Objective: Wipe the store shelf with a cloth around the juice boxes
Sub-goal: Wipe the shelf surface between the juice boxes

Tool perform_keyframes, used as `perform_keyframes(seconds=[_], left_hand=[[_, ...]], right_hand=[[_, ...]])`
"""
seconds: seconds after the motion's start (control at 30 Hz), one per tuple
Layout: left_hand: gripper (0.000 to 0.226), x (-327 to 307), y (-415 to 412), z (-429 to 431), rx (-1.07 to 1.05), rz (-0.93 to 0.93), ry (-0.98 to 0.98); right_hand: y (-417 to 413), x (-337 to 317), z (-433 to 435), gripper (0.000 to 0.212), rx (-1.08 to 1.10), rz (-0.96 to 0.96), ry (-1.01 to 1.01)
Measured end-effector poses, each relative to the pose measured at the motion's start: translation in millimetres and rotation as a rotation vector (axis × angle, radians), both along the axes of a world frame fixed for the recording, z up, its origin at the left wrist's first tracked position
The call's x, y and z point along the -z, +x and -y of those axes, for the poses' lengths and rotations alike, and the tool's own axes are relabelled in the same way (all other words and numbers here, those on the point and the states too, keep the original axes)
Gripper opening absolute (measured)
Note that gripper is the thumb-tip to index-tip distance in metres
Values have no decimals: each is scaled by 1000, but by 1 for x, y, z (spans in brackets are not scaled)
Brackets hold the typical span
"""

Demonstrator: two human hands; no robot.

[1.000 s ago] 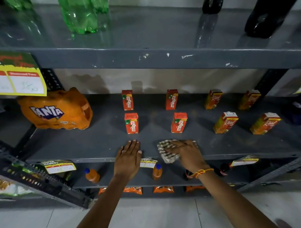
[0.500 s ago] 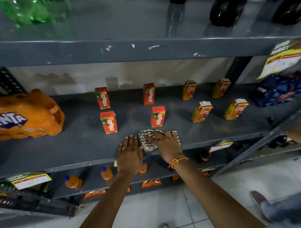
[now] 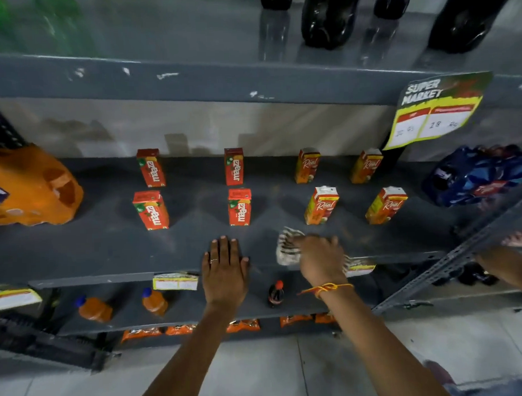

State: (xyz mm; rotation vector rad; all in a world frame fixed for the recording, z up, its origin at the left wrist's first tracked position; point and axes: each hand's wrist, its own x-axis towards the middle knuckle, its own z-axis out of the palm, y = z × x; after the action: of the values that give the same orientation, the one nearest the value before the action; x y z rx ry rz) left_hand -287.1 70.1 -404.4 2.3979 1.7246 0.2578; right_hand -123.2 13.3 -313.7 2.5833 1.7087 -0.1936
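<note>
My right hand (image 3: 321, 259) presses down on the checked cloth (image 3: 288, 247), covering most of it; the hand is motion-blurred, so I cannot tell the finger grip. My left hand (image 3: 225, 268) lies flat and spread, empty, on the front edge of the grey metal shelf (image 3: 107, 247). The cloth sits at the shelf front, just before the front Real juice boxes (image 3: 321, 206); the Maaza juice boxes (image 3: 239, 207) stand to their left. The orange Fanta pack (image 3: 28, 188) is cut off at the left edge. Below is a pale tiled floor (image 3: 260, 372).

Striped cloth (image 3: 288, 247) (grey shelf (image 3: 107, 244)).
</note>
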Motion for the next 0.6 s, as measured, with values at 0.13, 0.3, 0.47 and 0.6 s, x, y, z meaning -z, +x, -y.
perform_keyframes(seconds=[0.13, 0.3, 0.47, 0.6], left_hand=[[64, -5, 10, 14, -35, 30, 45], [66, -8, 21, 15, -77, 39, 60], [69, -1, 43, 30, -105, 53, 18], [53, -2, 66, 32, -32, 49, -11]], right_hand=[[0, -1, -26, 60, -270, -58, 73], [12, 26, -26, 56, -350, -60, -70], [55, 16, -1, 54, -285, -78, -171], [81, 5, 21, 42, -182, -9, -228]])
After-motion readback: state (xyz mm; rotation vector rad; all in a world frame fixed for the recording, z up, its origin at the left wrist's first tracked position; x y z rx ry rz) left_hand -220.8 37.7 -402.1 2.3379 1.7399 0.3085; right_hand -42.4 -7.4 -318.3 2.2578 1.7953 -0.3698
